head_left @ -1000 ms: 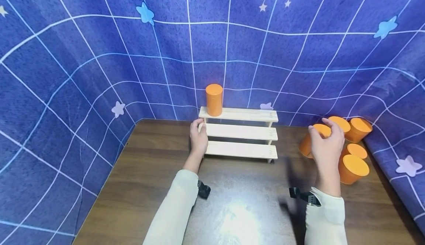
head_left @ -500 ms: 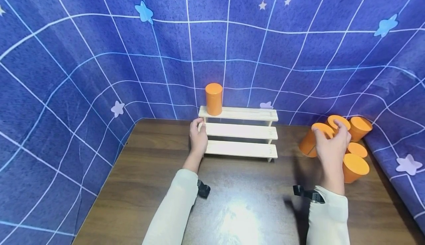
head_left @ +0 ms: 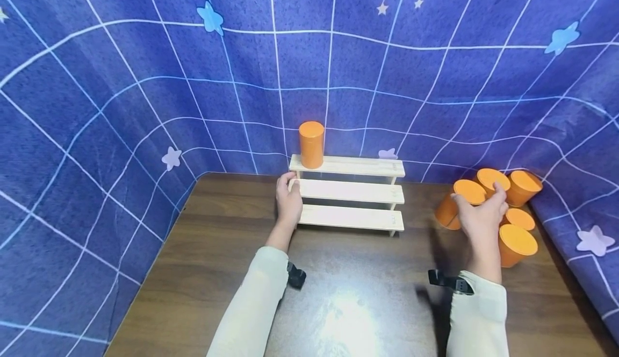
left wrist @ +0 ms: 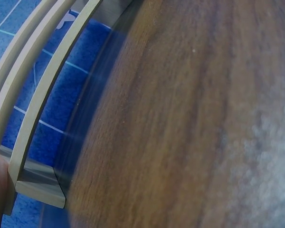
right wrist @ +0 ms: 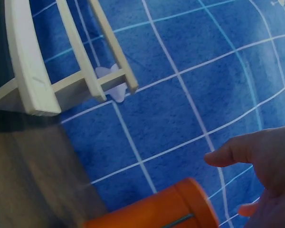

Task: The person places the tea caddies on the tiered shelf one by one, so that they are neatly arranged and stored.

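Note:
A three-tier wooden display stand [head_left: 348, 190] stands on the brown table, its end legs and slats also showing in both wrist views. My left hand [head_left: 289, 201] grips the stand's left end, thumb in front; only a bit of that hand shows at the edge of the left wrist view. On the top tier, toward the left, an orange cylindrical canister [head_left: 311, 145] stands upright. My right hand [head_left: 482, 221] is over the group of orange canisters at the right, nearest to the front-left canister [head_left: 448, 211]. Its thumb and fingers are spread, with the thumb apart from the canister [right wrist: 156, 209] in the right wrist view.
Several more orange canisters cluster at the right, among them a back one [head_left: 492, 177], a far-right one [head_left: 524, 187] and a front one [head_left: 516, 249]. A blue cloth [head_left: 242, 104] with a white grid hangs behind and along both sides of the table [head_left: 208, 238].
My right hand has shifted slightly right and its thumb and fingers have spread wider over the canisters. The left hand, the stand and the canister on it have stayed in place.

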Motion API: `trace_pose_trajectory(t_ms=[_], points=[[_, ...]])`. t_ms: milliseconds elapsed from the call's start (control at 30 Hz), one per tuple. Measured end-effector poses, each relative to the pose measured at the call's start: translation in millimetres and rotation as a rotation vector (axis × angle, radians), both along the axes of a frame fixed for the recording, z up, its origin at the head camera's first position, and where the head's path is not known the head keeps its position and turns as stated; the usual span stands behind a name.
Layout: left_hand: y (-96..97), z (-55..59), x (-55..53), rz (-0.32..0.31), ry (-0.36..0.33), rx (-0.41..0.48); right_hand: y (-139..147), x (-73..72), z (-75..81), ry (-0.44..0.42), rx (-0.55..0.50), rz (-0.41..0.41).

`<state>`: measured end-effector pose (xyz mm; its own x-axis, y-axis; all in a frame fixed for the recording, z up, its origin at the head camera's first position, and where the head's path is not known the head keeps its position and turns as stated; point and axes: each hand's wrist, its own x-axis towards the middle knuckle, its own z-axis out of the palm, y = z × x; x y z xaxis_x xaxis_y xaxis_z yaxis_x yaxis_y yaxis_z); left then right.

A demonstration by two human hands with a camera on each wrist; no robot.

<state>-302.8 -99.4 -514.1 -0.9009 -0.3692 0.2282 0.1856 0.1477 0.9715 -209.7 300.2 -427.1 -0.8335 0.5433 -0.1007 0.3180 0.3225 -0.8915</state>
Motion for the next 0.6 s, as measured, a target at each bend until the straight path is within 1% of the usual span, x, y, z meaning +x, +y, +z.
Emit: trace_pose_trajectory(t_ms=[100, 233, 433, 600], points=[[1.5, -1.5, 0.5, -0.007, -0.003, -0.003, 3.4, -0.5, -6.9, -0.041, -0.009, 0.013], [5.7, -3.8, 0.7, -0.021, -0.014, -0.006, 8.9, -0.7, -13.1, -0.072, -0.003, 0.012], [2.1, -4.0, -0.7, 0.001, 0.005, -0.011, 7.1, -6.8, -21.9, -0.097, -0.028, 0.028], [-1.1, -3.4, -1.5, -0.007, 0.009, -0.004, 5.2, -11.6, -28.8, -0.096, -0.067, 0.014]])
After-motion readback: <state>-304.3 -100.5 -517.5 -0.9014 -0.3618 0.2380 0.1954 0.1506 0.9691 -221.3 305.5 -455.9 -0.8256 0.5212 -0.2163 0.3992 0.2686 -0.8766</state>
